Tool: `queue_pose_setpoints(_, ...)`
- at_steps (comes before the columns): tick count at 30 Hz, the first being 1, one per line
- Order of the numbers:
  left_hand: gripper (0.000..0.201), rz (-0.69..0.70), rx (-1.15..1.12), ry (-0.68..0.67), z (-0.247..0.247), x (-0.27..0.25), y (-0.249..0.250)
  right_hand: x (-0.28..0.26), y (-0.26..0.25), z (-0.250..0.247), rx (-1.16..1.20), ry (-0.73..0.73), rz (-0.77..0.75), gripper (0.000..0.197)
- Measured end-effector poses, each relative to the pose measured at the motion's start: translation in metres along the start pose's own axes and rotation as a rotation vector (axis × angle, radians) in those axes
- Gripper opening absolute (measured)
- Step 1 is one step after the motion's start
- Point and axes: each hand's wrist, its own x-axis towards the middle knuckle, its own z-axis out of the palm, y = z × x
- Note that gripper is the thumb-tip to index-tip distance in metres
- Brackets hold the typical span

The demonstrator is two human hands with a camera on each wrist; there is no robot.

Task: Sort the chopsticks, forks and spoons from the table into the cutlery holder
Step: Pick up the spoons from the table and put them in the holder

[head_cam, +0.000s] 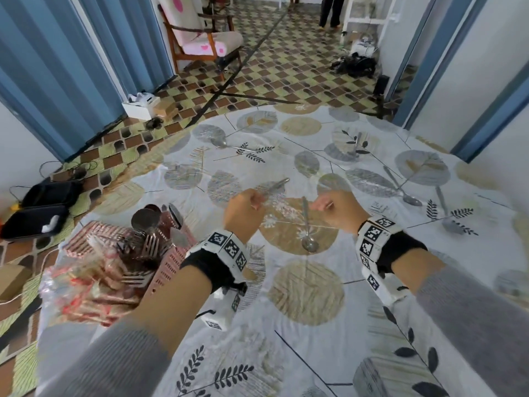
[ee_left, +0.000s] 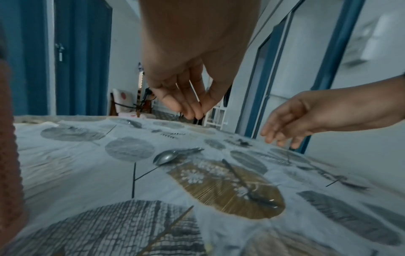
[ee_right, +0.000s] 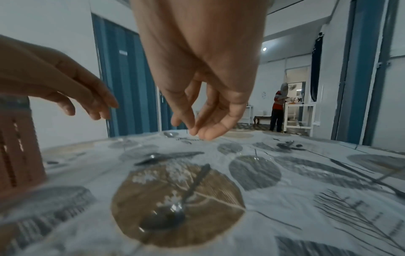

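Two metal spoons lie on the leaf-print tablecloth [head_cam: 315, 296]. One spoon [head_cam: 276, 185] [ee_left: 173, 155] [ee_right: 166, 157] lies slanted just beyond my left hand [head_cam: 254, 203] [ee_left: 195, 112], which hovers above it with fingers hanging loosely together and holding nothing. The other spoon [head_cam: 307, 227] [ee_left: 247, 185] [ee_right: 173, 209] lies between the hands, bowl toward me. My right hand [head_cam: 320, 206] [ee_right: 201, 133] hangs just right of its handle, fingers relaxed and empty. The reddish perforated cutlery holder [head_cam: 169, 262] [ee_right: 15, 147] stands at the left with spoons and forks in it.
More cutlery lies farther off: a spoon [head_cam: 226, 144] at the back, a utensil [head_cam: 357, 141], a spoon [head_cam: 400, 187] and a fork [head_cam: 446, 216] to the right. A plastic bag of red and white packets [head_cam: 86, 282] sits by the holder. A person [ee_right: 278, 110] stands in the far room.
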Motion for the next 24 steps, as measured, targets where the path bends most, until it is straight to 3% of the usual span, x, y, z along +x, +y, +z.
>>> queue_pose_setpoints(3, 0.019, -0.105, 0.098, -0.016, 0.021, 0.026, -0.03, 0.006, 0.028, 0.011, -0.065, -0.108, -0.043, 0.02)
queue_pose_setpoints(8, 0.033, -0.096, 0.24, -0.013, 0.043, 0.063, -0.07, 0.021, 0.048, 0.039, -0.104, -0.244, -0.091, 0.025)
queue_pose_setpoints(14, 0.044, -0.061, 0.396, -0.137, 0.065, 0.09, -0.086, 0.035, 0.059, 0.058, -0.277, -0.244, -0.164, 0.012)
queue_pose_setpoints(17, 0.04, -0.075, 0.464, -0.148, 0.07, 0.093, -0.085, 0.039, 0.057, 0.053, -0.434, -0.264, -0.211, 0.013)
queue_pose_setpoints(21, 0.029, -0.1, 0.464, -0.065, 0.078, 0.09, -0.084, 0.039, 0.062, 0.053, -0.588, -0.252, -0.249, 0.014)
queue_pose_setpoints(24, 0.013, -0.084, 0.309, -0.058, 0.079, 0.083, -0.086, 0.034, 0.066, 0.056, -0.596, -0.171, -0.267, 0.008)
